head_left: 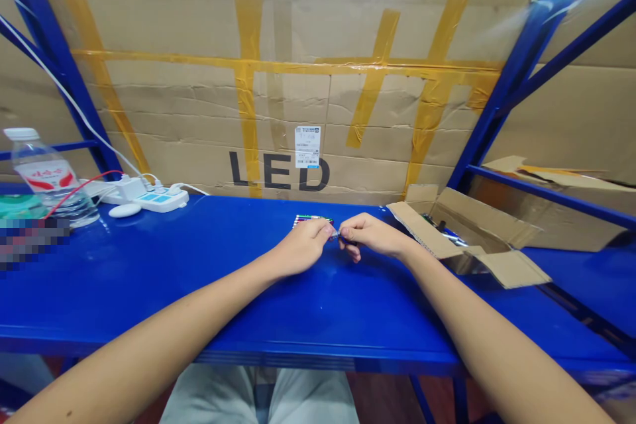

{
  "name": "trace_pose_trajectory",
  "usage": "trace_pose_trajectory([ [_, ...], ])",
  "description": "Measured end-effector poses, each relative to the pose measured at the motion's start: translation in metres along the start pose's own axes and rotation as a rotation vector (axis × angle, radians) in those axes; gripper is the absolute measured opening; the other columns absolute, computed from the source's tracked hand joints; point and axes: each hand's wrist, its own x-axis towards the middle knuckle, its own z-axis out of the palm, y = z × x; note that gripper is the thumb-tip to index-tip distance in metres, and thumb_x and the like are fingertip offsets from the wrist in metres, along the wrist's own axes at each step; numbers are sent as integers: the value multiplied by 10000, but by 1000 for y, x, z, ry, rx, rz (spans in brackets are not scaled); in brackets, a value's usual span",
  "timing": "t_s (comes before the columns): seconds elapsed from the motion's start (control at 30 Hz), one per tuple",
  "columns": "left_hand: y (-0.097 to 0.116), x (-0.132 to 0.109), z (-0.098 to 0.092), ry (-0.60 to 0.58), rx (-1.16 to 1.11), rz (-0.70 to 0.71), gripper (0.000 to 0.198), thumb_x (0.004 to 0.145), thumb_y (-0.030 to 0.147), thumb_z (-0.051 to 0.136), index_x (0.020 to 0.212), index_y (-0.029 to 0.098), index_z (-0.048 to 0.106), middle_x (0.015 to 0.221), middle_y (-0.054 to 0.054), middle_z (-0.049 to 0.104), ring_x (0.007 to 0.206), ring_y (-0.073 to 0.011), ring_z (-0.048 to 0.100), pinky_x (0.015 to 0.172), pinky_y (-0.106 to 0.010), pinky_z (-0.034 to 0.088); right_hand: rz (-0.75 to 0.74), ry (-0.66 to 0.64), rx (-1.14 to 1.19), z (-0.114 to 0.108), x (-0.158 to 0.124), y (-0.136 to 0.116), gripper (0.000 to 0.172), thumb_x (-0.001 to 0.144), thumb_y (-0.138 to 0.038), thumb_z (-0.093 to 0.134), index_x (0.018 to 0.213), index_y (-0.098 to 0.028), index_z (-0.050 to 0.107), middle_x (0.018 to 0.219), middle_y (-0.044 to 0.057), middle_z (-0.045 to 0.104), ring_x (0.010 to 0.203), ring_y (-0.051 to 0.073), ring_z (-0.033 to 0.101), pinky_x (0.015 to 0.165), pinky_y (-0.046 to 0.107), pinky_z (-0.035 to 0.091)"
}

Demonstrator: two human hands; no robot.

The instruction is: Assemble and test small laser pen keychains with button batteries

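My left hand (303,245) and my right hand (370,236) meet over the middle of the blue shelf top (199,278). Both are closed in a pinch on one small part (336,234) between their fingertips; it is too small to name. Just behind my left hand lies a row of thin multicoloured pieces (312,218), partly hidden by the fingers.
An open cardboard box (467,235) with dark items inside sits at the right. At the left stand a water bottle (47,179), a white power strip (154,197) with cables, and a small white oval object (124,210). A taped cardboard wall marked LED (278,93) backs the shelf.
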Motion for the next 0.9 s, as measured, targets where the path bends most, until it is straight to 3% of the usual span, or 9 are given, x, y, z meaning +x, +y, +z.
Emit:
trace_pose_trajectory([
  [0.17,1,0,-1,-80,8,-33,286,921,268,397,725,160,575,746,-32,647,712,-155,573,671,-275,436,14,-34,-8,0,0,2,457,833,-558,603,723,-115,626,499,-18,553,459,109,531,531,252,449],
  [0.33,2,-2,1,-57,-45,-82,182,855,253,489,707,165,547,635,11,574,600,-126,508,546,-242,373,64,-72,72,5,1,5,466,807,-564,632,680,-116,605,471,-15,545,425,106,510,488,256,452],
  [0.57,1,-7,3,91,185,147,115,890,191,475,797,182,543,815,-43,651,774,-177,579,718,-301,426,64,-64,342,15,5,7,450,782,-559,670,672,-133,573,409,-57,460,367,100,459,436,271,471],
  [0.73,-5,-8,5,167,359,292,104,918,155,431,867,183,518,869,-70,627,823,-197,578,761,-324,443,112,-32,473,19,7,7,431,814,-539,647,681,-141,554,369,-71,420,324,94,416,396,258,453],
  [0.9,-9,-6,3,189,488,405,152,944,151,398,835,175,501,851,-83,601,837,-208,562,765,-335,448,122,-83,522,18,8,9,459,866,-558,567,688,-135,557,347,-72,388,295,103,399,361,254,437],
])
